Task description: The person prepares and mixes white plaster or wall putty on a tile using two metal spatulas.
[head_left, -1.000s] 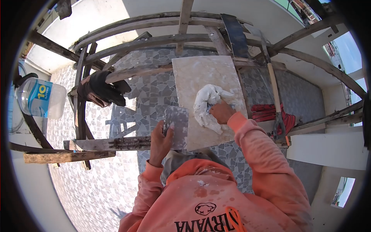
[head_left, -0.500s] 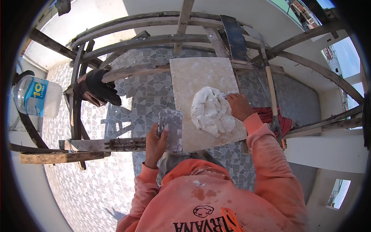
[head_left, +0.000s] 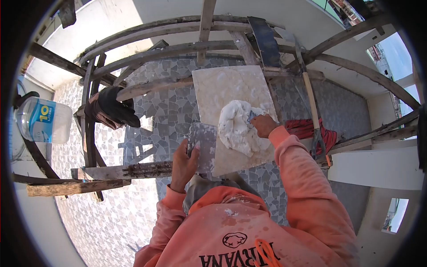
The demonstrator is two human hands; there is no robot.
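A mound of white putty (head_left: 235,133) sits on a square, pale board (head_left: 231,82) in front of me. My right hand (head_left: 263,125) is closed around a putty knife (head_left: 252,116), most of it hidden by the fingers and the putty; its visible part touches the top of the mound. My left hand (head_left: 185,163) grips a flat grey rectangular plate (head_left: 205,149) smeared with white, thumb on the upper face. The plate overlaps the board's left edge, just left of the putty.
Wooden scaffold rails (head_left: 164,50) surround the board. Dark gloves (head_left: 111,107) hang on the left, near a clear water jug (head_left: 44,120). A long-handled shovel (head_left: 311,98) and a red cloth (head_left: 318,135) are at the right. Stone-patterned tiles (head_left: 162,111) lie below.
My right hand has moved left, bringing the putty knife from the mound's right edge onto its top. My left hand and the plate have shifted slightly right, closer to the putty.
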